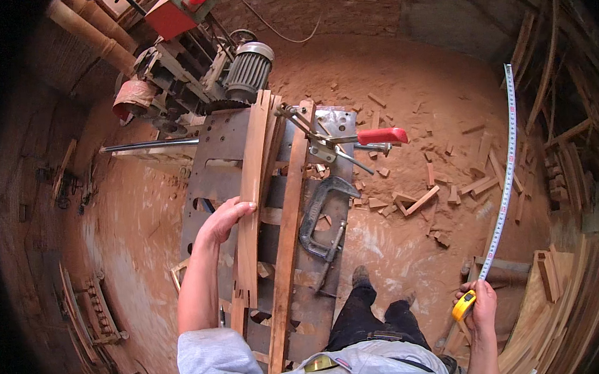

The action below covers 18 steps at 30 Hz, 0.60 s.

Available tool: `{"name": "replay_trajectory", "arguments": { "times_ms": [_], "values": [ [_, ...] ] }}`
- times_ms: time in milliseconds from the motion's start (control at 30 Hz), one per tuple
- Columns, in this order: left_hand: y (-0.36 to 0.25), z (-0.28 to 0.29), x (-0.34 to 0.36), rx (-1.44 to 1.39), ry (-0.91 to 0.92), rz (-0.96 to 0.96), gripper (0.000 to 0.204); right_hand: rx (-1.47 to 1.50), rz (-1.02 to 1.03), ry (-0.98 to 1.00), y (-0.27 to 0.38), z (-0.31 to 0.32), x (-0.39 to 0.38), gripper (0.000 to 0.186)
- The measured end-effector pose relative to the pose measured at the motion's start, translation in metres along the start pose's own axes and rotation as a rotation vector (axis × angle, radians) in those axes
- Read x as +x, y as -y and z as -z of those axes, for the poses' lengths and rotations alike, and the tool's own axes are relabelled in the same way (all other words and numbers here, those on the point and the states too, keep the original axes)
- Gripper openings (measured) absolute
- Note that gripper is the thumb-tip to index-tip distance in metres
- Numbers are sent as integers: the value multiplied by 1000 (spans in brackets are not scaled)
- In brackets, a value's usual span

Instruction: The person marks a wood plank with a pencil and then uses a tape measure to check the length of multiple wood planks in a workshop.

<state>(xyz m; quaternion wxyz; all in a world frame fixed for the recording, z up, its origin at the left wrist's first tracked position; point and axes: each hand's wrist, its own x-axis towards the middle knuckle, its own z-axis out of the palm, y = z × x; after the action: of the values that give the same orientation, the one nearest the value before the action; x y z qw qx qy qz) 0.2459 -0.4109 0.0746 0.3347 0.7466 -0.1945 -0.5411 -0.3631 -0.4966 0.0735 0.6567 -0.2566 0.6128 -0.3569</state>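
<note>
Several long wooden strips (pixel 253 218) lie on a perforated metal table (pixel 207 152), and my left hand (pixel 228 216) grips their left edge. My right hand (pixel 478 306), low at the right, is closed on a yellow tape measure (pixel 464 305), whose white blade (pixel 509 158) extends upward in a slight curve. Another strip (pixel 284 271) lies alongside the bundle, under a toggle clamp with a red handle (pixel 379 136). A dark C-clamp (pixel 310 221) rests on the table to the right of the strips.
A machine with a grey motor (pixel 248 72) and red control box (pixel 169 15) stands beyond the table. Offcuts (pixel 418 199) and sawdust cover the floor. Lumber (pixel 571 300) is stacked at the right, and wooden pieces (pixel 93 319) lie at the left. My feet (pixel 361 280) stand beside the table.
</note>
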Motion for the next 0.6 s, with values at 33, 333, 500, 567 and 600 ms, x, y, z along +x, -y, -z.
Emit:
{"name": "replay_trajectory", "arguments": {
  "times_ms": [33,333,500,567,600],
  "values": [
    [1,-4,0,-45,-32,-44,64,7,3,4,-1,3,1,25],
    [9,-4,-4,-133,41,19,78,-6,8,44,-6,7,2,26],
    [-10,-23,-8,1,71,-141,89,-61,30,69,-7,-6,-1,26],
    [-11,-26,-10,-34,52,-121,92,-77,32,95,-6,-13,-1,26],
    [-8,-27,-9,-50,43,-122,92,-85,29,110,-6,-16,-1,26]
  ]
}}
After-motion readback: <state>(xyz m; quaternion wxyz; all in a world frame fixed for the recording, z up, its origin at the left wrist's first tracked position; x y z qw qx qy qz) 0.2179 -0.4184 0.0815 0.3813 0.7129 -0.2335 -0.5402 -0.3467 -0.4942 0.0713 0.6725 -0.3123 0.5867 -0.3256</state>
